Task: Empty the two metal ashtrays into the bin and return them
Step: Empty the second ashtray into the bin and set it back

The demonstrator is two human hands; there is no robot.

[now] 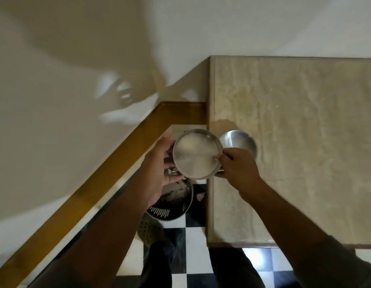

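The ashtray is brushed, dull-shining metal; the worktop looks like polished mottled stone; the bin is perforated metal.

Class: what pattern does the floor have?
Black and white checks on the floor, seen from the head camera.

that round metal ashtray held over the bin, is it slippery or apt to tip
Probably stiff and light: the ashtray looks like thin sheet metal. Its smooth brushed surface may be slippery, and the right hand pinches only its rim. Tilted over the bin, it could swing; the left hand steadies it.
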